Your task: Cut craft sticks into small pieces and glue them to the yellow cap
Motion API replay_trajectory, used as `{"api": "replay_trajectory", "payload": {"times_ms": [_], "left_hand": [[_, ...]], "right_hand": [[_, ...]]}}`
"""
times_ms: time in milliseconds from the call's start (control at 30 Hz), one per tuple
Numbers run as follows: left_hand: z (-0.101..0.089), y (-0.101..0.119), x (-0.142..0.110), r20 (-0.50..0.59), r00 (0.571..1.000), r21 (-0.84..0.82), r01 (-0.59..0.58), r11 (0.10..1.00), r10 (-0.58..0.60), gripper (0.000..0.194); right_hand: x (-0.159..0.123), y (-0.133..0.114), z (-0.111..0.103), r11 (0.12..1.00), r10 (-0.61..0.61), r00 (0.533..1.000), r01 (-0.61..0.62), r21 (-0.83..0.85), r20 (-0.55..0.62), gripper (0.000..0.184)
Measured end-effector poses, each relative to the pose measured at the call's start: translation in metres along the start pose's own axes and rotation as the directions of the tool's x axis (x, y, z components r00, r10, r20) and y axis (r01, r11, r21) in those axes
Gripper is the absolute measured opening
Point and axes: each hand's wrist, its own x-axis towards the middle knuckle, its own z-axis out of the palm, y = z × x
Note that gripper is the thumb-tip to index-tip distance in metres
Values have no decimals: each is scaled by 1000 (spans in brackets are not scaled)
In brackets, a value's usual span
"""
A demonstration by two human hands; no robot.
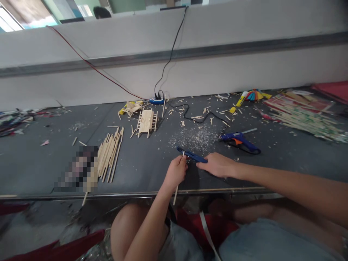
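My left hand (176,171) is closed round a thin wooden stick (176,195), whose lower end points down past the table's front edge. The stick's upper tip sticks out above my fingers, against the far end of a blue utility knife (194,156). My right hand (217,164) grips the near end of that knife; its blade cannot be made out. Just beyond both hands lie pale shavings (194,139). To the right is a blue glue gun (240,140) with an orange trigger and a clear glue stick in its back.
Left of my hands lies a row of wooden sticks (108,156). Behind stands a small stick-built model (146,121). A blue power socket (157,99) with cords sits by the wall. Green-stained sticks (307,117) and a yellow glue tube (241,98) lie at right. Scraps dot the table (146,163).
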Motion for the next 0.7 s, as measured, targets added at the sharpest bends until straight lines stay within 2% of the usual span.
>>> {"api": "replay_trajectory", "payload": {"times_ms": [133, 367, 600, 700], "left_hand": [[3, 1, -4, -1, 999, -10, 35, 999, -35, 30], [-3, 2, -5, -9, 999, -59, 42, 997, -43, 35], [-10, -5, -4, 4, 998, -36, 59, 998, -59, 38], [-11, -5, -3, 4, 998, -28, 56, 998, -56, 37]], "right_hand": [[-2, 3, 2, 1000, 5, 1000, -5, -6, 6, 51], [0, 6, -5, 998, -70, 991, 70, -10, -112, 46], [-2, 15, -16, 995, -43, 993, 33, -91, -107, 47], [-3, 22, -19, 998, -38, 994, 31, -62, -106, 47]]}}
